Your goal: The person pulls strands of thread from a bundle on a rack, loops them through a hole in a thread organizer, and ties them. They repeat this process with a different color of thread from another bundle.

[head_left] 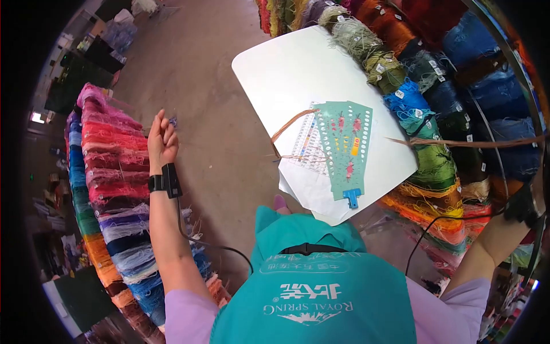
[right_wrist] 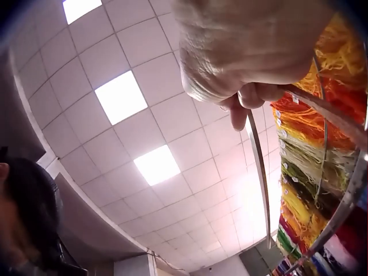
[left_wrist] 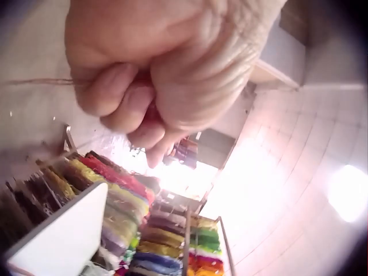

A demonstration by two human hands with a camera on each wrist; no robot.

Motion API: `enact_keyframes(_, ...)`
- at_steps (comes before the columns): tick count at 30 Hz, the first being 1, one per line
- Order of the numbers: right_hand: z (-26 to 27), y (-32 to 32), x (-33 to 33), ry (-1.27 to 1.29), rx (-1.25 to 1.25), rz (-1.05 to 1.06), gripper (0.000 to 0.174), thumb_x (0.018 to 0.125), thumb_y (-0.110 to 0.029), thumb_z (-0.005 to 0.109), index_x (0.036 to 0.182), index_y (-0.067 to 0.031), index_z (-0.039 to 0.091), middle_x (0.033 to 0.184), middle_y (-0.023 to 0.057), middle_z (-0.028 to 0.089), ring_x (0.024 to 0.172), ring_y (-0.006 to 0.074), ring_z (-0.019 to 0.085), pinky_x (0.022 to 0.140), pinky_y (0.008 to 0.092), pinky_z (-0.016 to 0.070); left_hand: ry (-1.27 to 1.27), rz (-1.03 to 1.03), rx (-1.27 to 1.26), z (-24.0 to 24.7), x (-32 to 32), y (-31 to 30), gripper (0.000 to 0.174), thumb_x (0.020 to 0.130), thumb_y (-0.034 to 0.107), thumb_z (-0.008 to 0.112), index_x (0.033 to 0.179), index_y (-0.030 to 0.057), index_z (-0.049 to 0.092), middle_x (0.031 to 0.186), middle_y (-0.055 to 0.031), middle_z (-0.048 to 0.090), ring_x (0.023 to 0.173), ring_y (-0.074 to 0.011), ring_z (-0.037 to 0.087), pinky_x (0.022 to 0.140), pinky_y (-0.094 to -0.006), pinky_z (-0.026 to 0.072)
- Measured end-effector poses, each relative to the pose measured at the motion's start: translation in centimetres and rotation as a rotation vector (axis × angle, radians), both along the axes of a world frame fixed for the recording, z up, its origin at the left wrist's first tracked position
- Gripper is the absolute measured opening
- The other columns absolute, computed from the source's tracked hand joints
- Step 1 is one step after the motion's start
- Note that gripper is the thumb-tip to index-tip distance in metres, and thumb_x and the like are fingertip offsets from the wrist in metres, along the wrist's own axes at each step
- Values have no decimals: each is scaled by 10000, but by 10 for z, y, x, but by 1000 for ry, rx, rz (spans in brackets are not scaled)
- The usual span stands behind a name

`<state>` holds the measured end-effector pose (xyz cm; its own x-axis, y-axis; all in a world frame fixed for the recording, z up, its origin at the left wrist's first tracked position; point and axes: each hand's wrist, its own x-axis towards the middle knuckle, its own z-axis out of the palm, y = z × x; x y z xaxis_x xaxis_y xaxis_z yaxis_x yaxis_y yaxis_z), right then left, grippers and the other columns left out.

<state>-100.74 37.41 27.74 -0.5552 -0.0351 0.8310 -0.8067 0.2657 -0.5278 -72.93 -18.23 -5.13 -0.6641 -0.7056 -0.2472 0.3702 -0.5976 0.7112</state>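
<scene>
My left hand is raised beside the left-hand rack, fingers curled into the palm. In the left wrist view a thin brown thread comes out of that fist. At the right, my right hand grips a brown hank of thread; in the head view this hand is mostly lost at the dark edge. A brown thread bundle stretches across the right rack toward the white board. Another brown thread length curves over the board's left edge, beside green printed cards held by a blue clip.
Pink, red and blue thread hanks hang on the left rack. Multicoloured tagged hanks fill the right rack, with a metal rail near the right hand. A printed chart sheet lies under the cards. Cables run from the wrist cameras.
</scene>
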Motion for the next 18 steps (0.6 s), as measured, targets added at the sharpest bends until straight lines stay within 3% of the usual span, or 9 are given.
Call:
enact_keyframes(3, -55, -21, -2, -200, 16, 81, 249, 965, -104, 532, 1201, -27, 555, 787, -1, 624, 512, 8, 391, 452, 160, 284, 13, -146, -5, 6, -13, 22, 250, 1025, 253, 514, 1188, 82, 594, 702, 55, 468, 449, -27, 281, 359, -181, 217)
enact_keyframes(6, -122, -59, 2, -457, 168, 396, 401, 982, -144, 541, 1364, -36, 481, 819, -11, 559, 638, 16, 466, 528, 123, 325, 88, -319, -20, 9, -30, 61, 257, 999, 247, 565, 1180, 70, 607, 706, 60, 494, 443, -9, 290, 361, -172, 217)
enact_keyframes(10, -189, -104, 14, -1012, 451, 774, 444, 934, -161, 569, 1359, -77, 472, 766, -28, 624, 562, -13, 388, 509, 153, 271, -14, -472, -97, 9, -58, 118, 241, 966, 244, 622, 1131, 68, 613, 693, 66, 450, 475, -1, 293, 371, -162, 217)
enact_keyframes(12, -226, -128, 17, -1042, 557, 878, 455, 936, -159, 565, 1371, -91, 451, 739, -20, 627, 538, -1, 375, 489, 167, 266, -144, -599, -172, 21, -74, 149, 262, 930, 242, 663, 1120, 69, 614, 703, 85, 435, 507, 4, 316, 411, -151, 265)
enact_keyframes(14, -251, -150, 27, -1119, 584, 1000, 447, 950, -160, 557, 1373, -98, 431, 733, -11, 639, 516, 8, 382, 476, 175, 277, -106, -694, -213, 29, -87, 178, 275, 902, 230, 683, 1117, 74, 614, 755, 77, 527, 555, -1, 410, 480, -157, 314)
enact_keyframes(18, -259, -177, 45, -1239, 615, 1132, 428, 964, -147, 550, 1369, -101, 417, 738, 7, 650, 518, 17, 424, 479, 181, 308, -153, -738, -282, 32, -102, 217, 210, 893, 222, 685, 1034, 90, 603, 832, 16, 639, 650, -24, 526, 536, -177, 330)
